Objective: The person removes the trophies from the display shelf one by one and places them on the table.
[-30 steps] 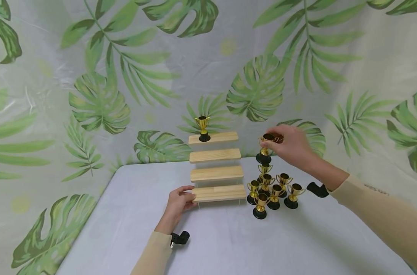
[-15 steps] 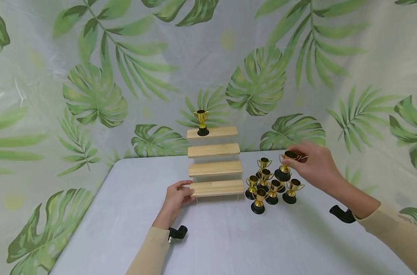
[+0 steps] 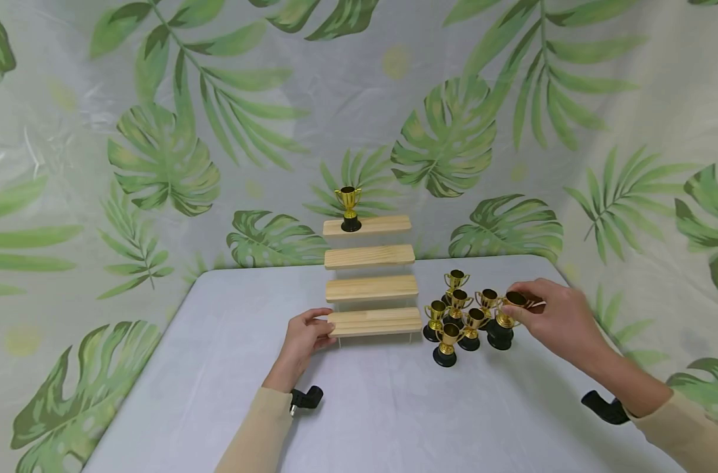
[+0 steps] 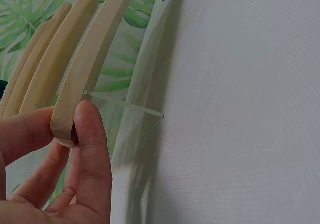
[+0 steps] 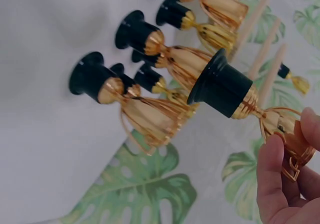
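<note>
My right hand [image 3: 562, 322] pinches a small gold trophy cup [image 5: 222, 86] with a black base by its bowl. In the right wrist view the base hangs apart from the table. Right beside it stands another trophy [image 5: 145, 119], largely hidden behind it in the head view. My left hand [image 3: 299, 341] pinches the left end of the lowest wooden board [image 3: 376, 322] of a four-step display stand, thumb and fingers on opposite sides of the board [image 4: 95, 49]. A single trophy [image 3: 349, 210] stands upright at the left of the top board [image 3: 385, 225].
Several more trophies [image 3: 446, 345] stand close together on the white-covered table [image 3: 359, 407], just right of the stand. A clear leg [image 4: 125, 104] holds up the lowest board. Behind the table hangs a leaf-patterned cloth [image 3: 264, 131].
My right hand has carried the trophy from above the back of the group, rightward and down, to the group's right side. The left hand keeps its hold on the board. The view has tilted slightly.
</note>
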### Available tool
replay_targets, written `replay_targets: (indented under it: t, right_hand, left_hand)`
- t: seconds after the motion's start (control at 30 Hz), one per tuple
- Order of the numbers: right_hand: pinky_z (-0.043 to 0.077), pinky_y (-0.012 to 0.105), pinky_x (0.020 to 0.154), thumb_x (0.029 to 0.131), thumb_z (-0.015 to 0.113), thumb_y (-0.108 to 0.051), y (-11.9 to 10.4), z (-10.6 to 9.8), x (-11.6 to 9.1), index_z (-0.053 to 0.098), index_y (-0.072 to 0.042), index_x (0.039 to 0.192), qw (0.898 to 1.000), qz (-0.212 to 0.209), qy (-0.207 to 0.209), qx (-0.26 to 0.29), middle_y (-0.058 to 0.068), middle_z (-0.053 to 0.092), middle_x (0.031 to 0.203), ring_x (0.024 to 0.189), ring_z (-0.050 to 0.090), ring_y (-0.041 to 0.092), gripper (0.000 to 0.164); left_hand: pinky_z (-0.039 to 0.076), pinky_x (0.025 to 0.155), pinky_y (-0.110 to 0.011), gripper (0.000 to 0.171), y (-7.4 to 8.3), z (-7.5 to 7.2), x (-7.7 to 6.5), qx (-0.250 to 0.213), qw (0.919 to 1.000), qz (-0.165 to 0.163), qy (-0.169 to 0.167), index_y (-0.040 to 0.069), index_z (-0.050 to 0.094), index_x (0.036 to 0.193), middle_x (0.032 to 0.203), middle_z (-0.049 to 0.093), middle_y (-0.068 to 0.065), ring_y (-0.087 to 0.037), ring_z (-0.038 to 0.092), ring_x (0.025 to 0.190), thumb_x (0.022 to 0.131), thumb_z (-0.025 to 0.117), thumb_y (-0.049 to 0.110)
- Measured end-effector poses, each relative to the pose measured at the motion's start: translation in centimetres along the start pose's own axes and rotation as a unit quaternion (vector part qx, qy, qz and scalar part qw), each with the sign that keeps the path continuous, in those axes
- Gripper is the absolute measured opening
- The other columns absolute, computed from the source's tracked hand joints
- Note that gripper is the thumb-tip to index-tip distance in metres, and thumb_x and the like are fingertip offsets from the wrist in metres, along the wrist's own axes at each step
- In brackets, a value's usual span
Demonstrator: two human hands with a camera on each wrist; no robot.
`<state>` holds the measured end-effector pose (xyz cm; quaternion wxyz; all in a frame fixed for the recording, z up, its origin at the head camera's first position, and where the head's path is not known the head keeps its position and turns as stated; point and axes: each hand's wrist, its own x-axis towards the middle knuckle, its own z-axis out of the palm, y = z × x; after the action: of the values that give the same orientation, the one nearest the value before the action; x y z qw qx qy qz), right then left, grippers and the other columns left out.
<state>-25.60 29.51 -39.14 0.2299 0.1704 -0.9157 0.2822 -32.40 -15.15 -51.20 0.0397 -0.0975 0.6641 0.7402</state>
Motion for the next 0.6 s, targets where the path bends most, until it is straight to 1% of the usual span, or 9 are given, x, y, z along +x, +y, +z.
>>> replay_targets:
  t: [0.27,0.43,0.6]
  right_hand:
    - [0.056,0.023,0.059,0.083,0.085,-0.027,1.1,1.3,-2.0,0.075,-0.01,0.111,0.999,0.027,-0.014,0.016,0.004,0.073,0.1,0.077,0.072,0.023,0.034]
    - [0.055,0.023,0.057,0.08,0.087,-0.026,1.9,2.3,-2.9,0.075,-0.008,0.111,0.999,0.037,-0.024,0.009,0.006,0.074,0.101,0.077,0.072,0.022,0.037]
    - [0.054,0.024,0.056,0.08,0.087,-0.026,2.7,3.3,-3.6,0.075,-0.007,0.108,0.998,0.054,-0.041,0.0,0.007,0.074,0.1,0.079,0.072,0.023,0.036]
  left_hand:
    - [0.061,0.069,-0.032,0.039,0.1,0.0,-0.2,-0.001,1.0,0.004,0.001,0.0,0.067,0.124,0.094,0.064,-0.013,-0.02,0.066,0.076,0.086,0.072,-0.005]
    - [0.062,0.069,-0.033,0.04,0.0,0.0,-0.3,-0.001,1.0,0.008,0.0,-0.001,0.066,0.125,0.094,0.064,-0.013,-0.02,0.067,0.076,0.086,0.072,-0.005]
    - [0.062,0.068,-0.033,0.039,0.1,0.1,-0.3,-0.002,1.0,0.009,0.002,0.001,0.067,0.123,0.094,0.064,-0.014,-0.02,0.067,0.075,0.085,0.072,-0.005]
